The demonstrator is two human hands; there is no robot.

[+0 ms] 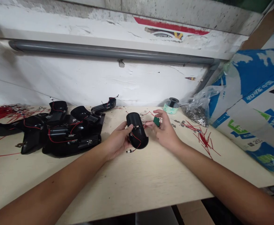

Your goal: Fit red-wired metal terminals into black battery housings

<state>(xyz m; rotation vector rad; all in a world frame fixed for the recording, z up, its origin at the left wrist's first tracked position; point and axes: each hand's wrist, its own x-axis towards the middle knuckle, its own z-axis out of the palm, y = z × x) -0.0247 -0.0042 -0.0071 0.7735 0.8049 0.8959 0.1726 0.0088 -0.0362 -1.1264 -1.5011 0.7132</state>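
Far left: red wire bundle (1, 112) on counter (127, 187); beside it, heap of black plastic housings (62, 134) trailing red wires. Centre: left hand (117, 140) gripping black oval housing (137, 132), fingers (125, 126) curled round its side, red wire (135, 140) across it. Right hand (165, 129) just beside, fingers (157, 114) pinching small green board (156, 122). Far right: tape roll (171, 106), clear bag of metal bits (196, 109), loose red wire clippings (203, 140), printed woven sack (251, 103); grey pipe (104, 51) along white wall above.
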